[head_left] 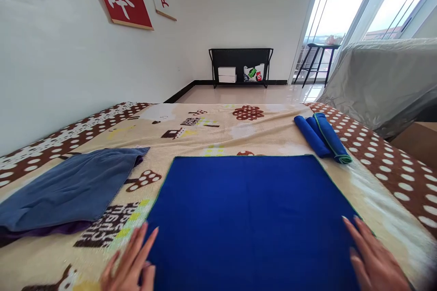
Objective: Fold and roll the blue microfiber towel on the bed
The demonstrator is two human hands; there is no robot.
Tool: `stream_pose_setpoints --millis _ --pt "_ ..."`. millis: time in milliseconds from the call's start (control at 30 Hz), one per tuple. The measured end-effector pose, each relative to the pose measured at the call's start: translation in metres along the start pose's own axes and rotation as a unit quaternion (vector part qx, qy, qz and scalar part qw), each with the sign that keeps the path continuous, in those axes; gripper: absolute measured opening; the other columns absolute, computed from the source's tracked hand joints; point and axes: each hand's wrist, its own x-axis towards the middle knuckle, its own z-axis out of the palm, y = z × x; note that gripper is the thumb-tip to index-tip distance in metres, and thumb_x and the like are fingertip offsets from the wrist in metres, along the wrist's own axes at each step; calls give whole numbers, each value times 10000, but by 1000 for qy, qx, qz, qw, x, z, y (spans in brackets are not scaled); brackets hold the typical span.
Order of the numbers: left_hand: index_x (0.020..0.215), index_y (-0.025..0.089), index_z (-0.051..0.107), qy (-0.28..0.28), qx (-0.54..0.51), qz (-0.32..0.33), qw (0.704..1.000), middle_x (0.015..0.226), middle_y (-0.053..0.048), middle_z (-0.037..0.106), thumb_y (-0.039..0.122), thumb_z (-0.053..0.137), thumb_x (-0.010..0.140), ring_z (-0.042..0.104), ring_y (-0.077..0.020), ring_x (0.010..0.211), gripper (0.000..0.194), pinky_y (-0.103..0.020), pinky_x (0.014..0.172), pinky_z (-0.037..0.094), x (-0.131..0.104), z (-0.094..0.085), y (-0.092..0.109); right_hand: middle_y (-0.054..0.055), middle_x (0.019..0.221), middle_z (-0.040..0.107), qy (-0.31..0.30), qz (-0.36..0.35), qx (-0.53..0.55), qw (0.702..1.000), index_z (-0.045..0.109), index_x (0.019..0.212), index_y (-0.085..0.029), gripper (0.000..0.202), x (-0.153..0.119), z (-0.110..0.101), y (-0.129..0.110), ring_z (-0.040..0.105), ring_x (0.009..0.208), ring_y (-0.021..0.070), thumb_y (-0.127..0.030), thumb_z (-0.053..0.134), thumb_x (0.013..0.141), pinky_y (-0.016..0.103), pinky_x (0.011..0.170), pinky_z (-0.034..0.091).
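A blue cloth (252, 218) with a green stitched edge lies spread flat on the patterned blanket (191, 138). At its left edge is my left hand (131, 261), fingers stretched out, partly over the blanket. My right hand (375, 254) rests on the cloth's right edge with its fingers extended. Neither hand grips anything. The cloth's near edge is cut off by the bottom of the view. Beyond its far right corner sit rolled blue cloths (322, 138), one with green edging showing.
Grey-blue cloths (75, 191) with purple beneath lie to the left. Past the blanket stand a black rack (241, 57) with white boxes and a bag, and a black stool (319, 54) near the window. Plastic-covered furniture (385, 77) and a cardboard box (419, 141) are at right.
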Motion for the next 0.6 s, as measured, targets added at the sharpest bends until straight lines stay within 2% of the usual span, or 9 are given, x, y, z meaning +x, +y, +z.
stream_pose_setpoints --millis 100,167,233,267,300,367,533,600 --pt "1562 299 196 -61 -47 122 990 1563 -11 390 124 368 909 383 -176 1427 697 -372 1078 400 35 5 85 33 1587 291 2 -149 46 988 208 1567 -253 645 42 3 -93 383 1414 228 -265 373 944 424 1102 419" --pt "1554 211 235 -109 -57 185 975 1565 -32 372 103 384 878 389 -174 1424 700 -363 1075 414 55 17 142 9 1585 288 -50 -246 79 965 225 1561 -251 655 67 9 -148 338 1436 177 -186 382 928 369 1137 385" --pt "1531 172 298 -137 -70 215 964 1553 -51 381 158 410 899 399 -194 1419 642 -381 1090 412 66 30 178 24 1569 316 -84 -263 102 956 252 1552 -226 652 86 20 -179 324 1441 165 -159 380 917 367 1153 366" --pt "1526 183 310 -146 -72 219 962 1554 -47 375 181 415 912 399 -200 1420 623 -395 1101 404 69 36 185 29 1565 324 -95 -259 109 955 265 1548 -226 646 92 26 -182 318 1443 166 -160 382 916 378 1162 352" --pt "1527 210 305 -151 -70 215 962 1559 -37 366 199 412 926 397 -202 1421 611 -409 1109 397 69 41 183 30 1563 327 -100 -248 111 957 275 1544 -235 636 95 32 -177 314 1445 168 -171 385 920 391 1171 338" --pt "1537 270 258 -154 -52 180 970 1571 -10 345 217 386 948 393 -200 1423 605 -443 1119 384 65 46 154 23 1571 313 -99 -214 101 967 282 1540 -267 609 95 42 -144 302 1451 172 -216 386 942 418 1184 307" --pt "1545 296 197 -166 28 35 985 1571 -10 347 363 334 964 409 -222 1415 601 -502 1118 365 31 43 13 34 1582 301 -71 -72 0 995 270 1547 -269 583 60 51 -1 308 1451 200 -360 334 974 471 1182 283" --pt "1541 312 213 -187 46 4 981 1579 11 325 409 306 960 396 -219 1422 597 -501 1125 357 20 37 -27 59 1575 317 -65 -41 -30 997 289 1542 -222 597 46 50 44 322 1446 219 -377 308 966 494 1172 286"
